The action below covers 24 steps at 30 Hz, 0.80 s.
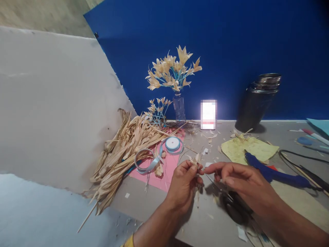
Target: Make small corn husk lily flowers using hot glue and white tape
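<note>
Both hands pinch one small husk flower (196, 160) between them: left (183, 183), right (238, 180).

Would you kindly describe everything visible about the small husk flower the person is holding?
The small husk flower is pale tan, made of thin dried strips that look like corn husk, its pointed petals fanning upward. It is held above the grey table, pinched from below by the left hand, while the right hand touches its side with a fingertip. A thin strand hangs beneath it. Finer detail is blurred.
</note>
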Each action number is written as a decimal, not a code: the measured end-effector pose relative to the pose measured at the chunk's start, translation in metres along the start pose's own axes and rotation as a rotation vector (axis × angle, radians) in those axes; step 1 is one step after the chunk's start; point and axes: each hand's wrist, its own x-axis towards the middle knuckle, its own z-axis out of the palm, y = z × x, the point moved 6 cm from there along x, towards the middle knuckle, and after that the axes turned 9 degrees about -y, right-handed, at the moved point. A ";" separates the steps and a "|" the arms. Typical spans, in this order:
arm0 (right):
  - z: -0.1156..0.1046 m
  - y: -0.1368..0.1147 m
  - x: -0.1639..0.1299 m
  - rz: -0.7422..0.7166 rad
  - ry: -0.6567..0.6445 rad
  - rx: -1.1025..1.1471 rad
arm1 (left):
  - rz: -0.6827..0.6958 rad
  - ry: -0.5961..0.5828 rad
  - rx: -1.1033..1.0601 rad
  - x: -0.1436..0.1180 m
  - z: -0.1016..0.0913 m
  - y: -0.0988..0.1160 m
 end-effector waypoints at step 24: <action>-0.005 0.007 0.006 0.061 0.006 0.082 | 0.003 -0.057 -0.023 -0.008 0.005 -0.001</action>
